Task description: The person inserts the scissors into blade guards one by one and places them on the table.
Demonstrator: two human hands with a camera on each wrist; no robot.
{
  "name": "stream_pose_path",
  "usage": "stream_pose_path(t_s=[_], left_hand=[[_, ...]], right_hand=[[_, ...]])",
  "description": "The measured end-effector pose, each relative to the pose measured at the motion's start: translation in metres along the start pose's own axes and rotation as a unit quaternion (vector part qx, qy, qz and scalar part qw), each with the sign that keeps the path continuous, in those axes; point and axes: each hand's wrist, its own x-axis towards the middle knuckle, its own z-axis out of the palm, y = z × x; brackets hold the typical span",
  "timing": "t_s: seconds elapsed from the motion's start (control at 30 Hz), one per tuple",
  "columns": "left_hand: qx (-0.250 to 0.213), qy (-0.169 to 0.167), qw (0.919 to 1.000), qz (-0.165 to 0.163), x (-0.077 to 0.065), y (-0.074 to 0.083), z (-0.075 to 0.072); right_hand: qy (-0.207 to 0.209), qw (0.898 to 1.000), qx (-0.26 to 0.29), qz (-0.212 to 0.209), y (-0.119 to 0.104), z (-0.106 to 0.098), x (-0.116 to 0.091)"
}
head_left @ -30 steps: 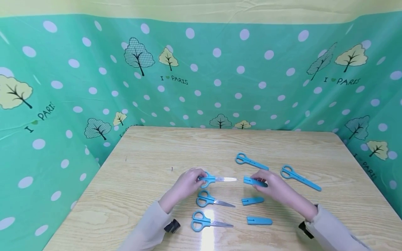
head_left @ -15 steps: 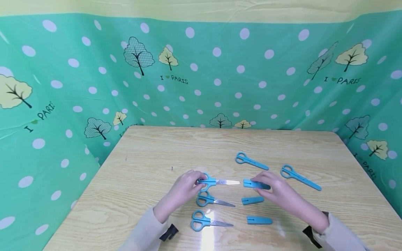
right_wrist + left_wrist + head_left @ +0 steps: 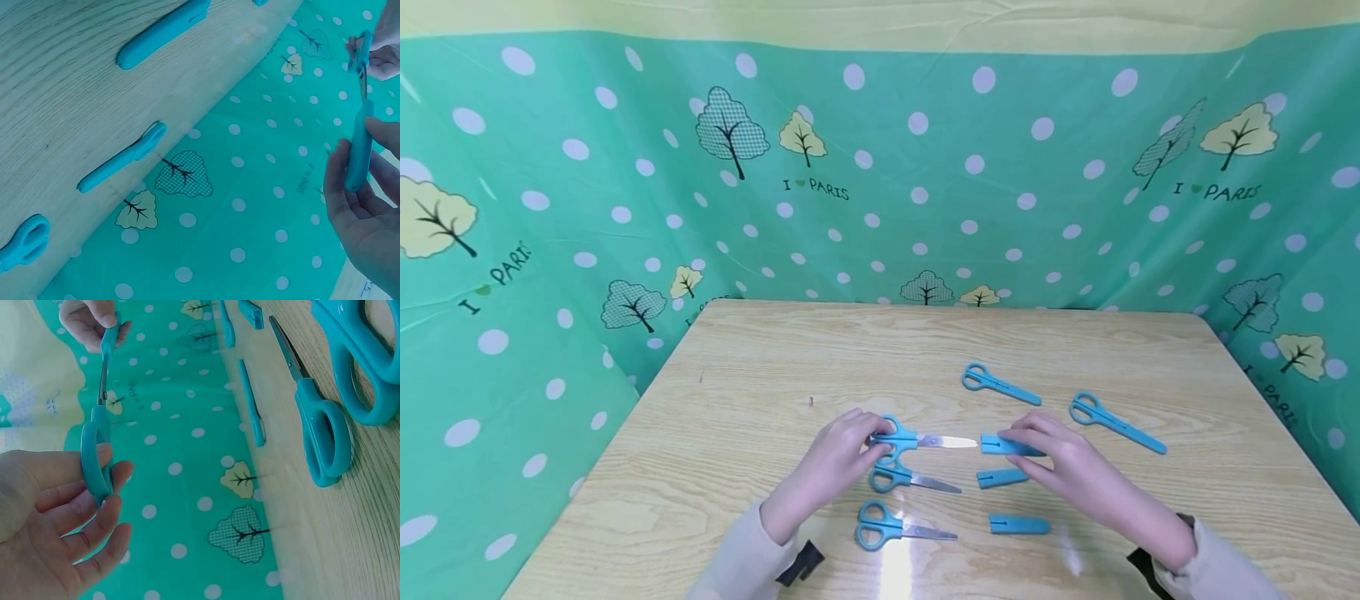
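Observation:
In the head view my left hand (image 3: 838, 450) pinches a pair of blue-handled scissors (image 3: 904, 439) by the finger loops, blades pointing right. Facing them, my right hand (image 3: 1060, 454) holds a blue blade cover (image 3: 996, 444) between thumb and fingers, its slotted mouth toward the blades. The blade tips are right at that mouth. Both are held up over the table. From the left wrist, the scissors (image 3: 90, 456) line up with the cover; from the right wrist, the cover (image 3: 359, 150) overlaps the blade tips. The cover's far end is partly hidden by fingers in the head view.
Two more uncovered scissors, one (image 3: 891, 477) behind the other (image 3: 882, 527), lie nearer me on the wooden table (image 3: 760, 358). Two loose covers (image 3: 1002, 478) (image 3: 1019, 524) lie to their right. Covered scissors (image 3: 1000, 384) (image 3: 1117, 422) rest farther back. A green dotted cloth (image 3: 850, 225) hangs behind.
The scissors in my left hand have moved slightly right and toward me, narrowing the gap to the cover. My right hand and the cover have also shifted a little toward me.

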Motion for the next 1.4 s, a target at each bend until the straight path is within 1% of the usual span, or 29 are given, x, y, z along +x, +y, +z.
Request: stream_pose_path(t_s=[0.13, 0.43, 0.63, 0.73, 0.83, 1.07, 1.4], left_hand=[[-0.001, 0.004, 0.9999, 0.01, 0.0, 0.001, 0.0], [0.005, 0.007, 0.9999, 0.014, 0.001, 0.004, -0.001], [0.01, 0.014, 0.9994, 0.03, 0.002, 0.006, -0.001], [0.006, 0.012, 0.9994, 0.033, 0.003, 0.007, 0.0], [0.001, 0.006, 0.9995, 0.029, 0.003, 0.009, 0.001], [0.005, -0.001, 0.9996, 0.026, 0.004, 0.011, 0.003], [0.019, 0.006, 0.9986, 0.05, 0.005, 0.014, 0.007]], right_hand=[[0.003, 1.0, 0.001, -0.006, -0.001, 0.0, 0.0], [0.007, 1.0, -0.002, -0.013, -0.003, 0.001, 0.0], [0.007, 1.0, 0.001, -0.021, -0.004, 0.002, 0.001], [0.004, 1.0, 0.007, -0.02, -0.006, 0.003, 0.002], [0.0, 1.0, 0.008, -0.017, -0.007, 0.004, 0.002], [-0.008, 1.0, 0.005, -0.01, -0.008, 0.006, 0.003], [-0.015, 1.0, 0.008, -0.016, -0.009, 0.01, 0.005]])
